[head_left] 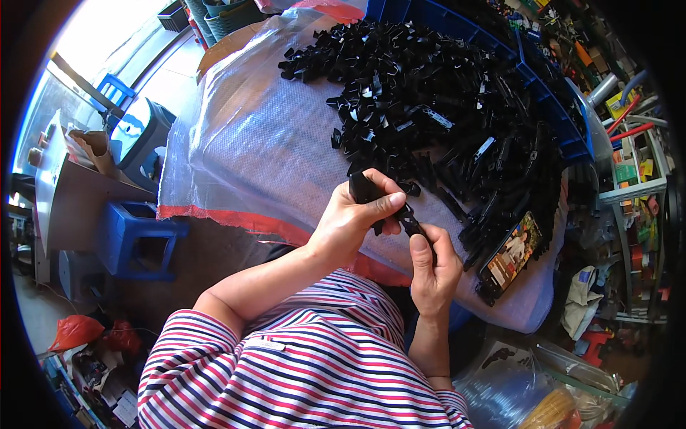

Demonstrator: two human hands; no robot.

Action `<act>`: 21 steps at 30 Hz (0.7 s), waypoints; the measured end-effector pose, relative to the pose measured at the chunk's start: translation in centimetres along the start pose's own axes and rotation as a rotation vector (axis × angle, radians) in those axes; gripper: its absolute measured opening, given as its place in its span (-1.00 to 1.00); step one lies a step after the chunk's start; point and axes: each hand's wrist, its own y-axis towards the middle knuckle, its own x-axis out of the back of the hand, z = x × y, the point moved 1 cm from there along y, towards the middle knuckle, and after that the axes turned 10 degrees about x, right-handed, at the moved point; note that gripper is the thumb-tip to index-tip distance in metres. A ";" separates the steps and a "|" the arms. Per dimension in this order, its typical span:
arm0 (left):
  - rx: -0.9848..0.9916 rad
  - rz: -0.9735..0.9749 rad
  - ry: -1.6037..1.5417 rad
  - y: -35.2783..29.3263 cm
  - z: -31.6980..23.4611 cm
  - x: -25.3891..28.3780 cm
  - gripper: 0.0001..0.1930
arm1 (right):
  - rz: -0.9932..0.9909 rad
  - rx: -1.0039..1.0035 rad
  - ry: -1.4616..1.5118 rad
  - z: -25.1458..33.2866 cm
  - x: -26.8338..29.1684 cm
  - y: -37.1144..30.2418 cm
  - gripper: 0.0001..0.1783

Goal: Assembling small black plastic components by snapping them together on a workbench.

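My left hand point(344, 218) is closed around a black plastic piece point(364, 189), a broad part of which sticks up past the fingers. Close by on its right, my right hand point(434, 268) pinches a slim black plastic part point(409, 220) between thumb and fingers. The two parts meet or nearly meet between my hands; whether they are joined I cannot tell. Just beyond my hands, a large heap of black plastic pieces point(400, 93) covers much of a white woven sheet point(250, 157). Short, wide clips lie mostly at the far left of the heap, longer strips at the right.
A phone point(511, 257) with a lit screen leans at the heap's near right edge. Behind the heap runs a blue crate point(457, 28). Blue stools point(139, 239) stand on the left. On the right is a metal rack point(636, 191) with mixed goods; a clear plastic bag point(500, 379) lies lower right.
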 end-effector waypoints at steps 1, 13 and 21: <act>0.000 0.000 0.000 -0.1 0.0 -0.1 -0.87 | -0.002 -0.010 -0.001 0.0 -0.1 0.0 -0.72; -0.452 -0.156 0.469 -1.3 -0.6 -1.4 -0.90 | 0.035 -0.099 0.016 0.3 -0.5 0.7 -0.73; -0.184 -0.056 0.053 -0.7 0.1 -1.6 -0.85 | -0.155 0.107 -0.041 -0.2 -2.5 1.9 -0.79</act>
